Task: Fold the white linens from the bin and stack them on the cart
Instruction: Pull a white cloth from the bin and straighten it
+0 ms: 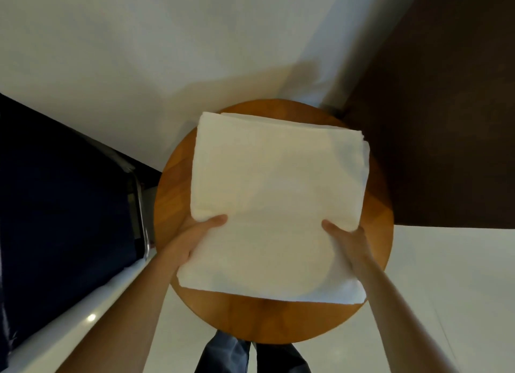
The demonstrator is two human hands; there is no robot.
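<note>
A folded white linen [276, 194] lies flat on a round wooden table top [267, 322] in the head view. My left hand [195, 239] grips its left edge, thumb on top and fingers hidden under the cloth. My right hand [348, 241] grips the right edge the same way. A second layer of white cloth shows at the far edge beneath the top fold.
A dark blue bin or cart with a metal frame [139, 205] stands at the left. A white wall is behind the table and a dark brown panel [446, 94] is at the right. My legs [250, 356] show below the table on pale floor.
</note>
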